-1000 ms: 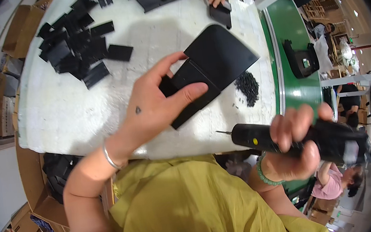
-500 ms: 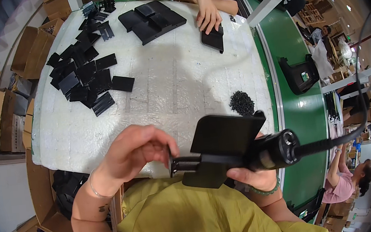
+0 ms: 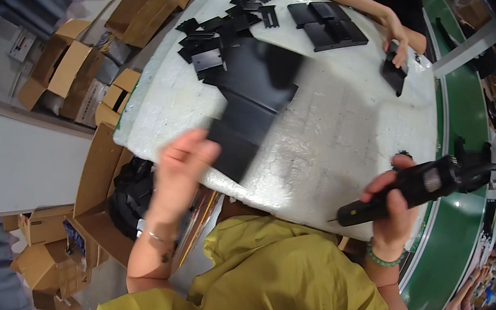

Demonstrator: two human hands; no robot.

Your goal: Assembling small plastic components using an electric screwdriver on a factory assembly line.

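My left hand (image 3: pixel 181 163), blurred by motion, pinches the near left edge of a black panel (image 3: pixel 249 114). The panel is flat, made of broad rectangular sections, and hangs tilted over the table's left half. My right hand (image 3: pixel 391 212) is wrapped round a black electric screwdriver (image 3: pixel 416 187). Its thin bit points left and its cord runs off to the right. Just beyond my right fingers a bit of a dark pile of screws (image 3: pixel 404 154) shows, mostly hidden by the hand. Screwdriver and panel are well apart.
The white-covered table (image 3: pixel 343 124) holds a heap of black plates (image 3: pixel 235 26) and stacked black panels (image 3: pixel 328 24). Across it, a co-worker's hand (image 3: pixel 396 44) grips a dark piece (image 3: pixel 394 72). A green conveyor (image 3: pixel 464 122) lies right; an open carton (image 3: pixel 95 192) stands left.
My left hand has carried the panel leftward and away from the screwdriver. The screwdriver has moved down in my right hand and now stands free. My view has turned left.
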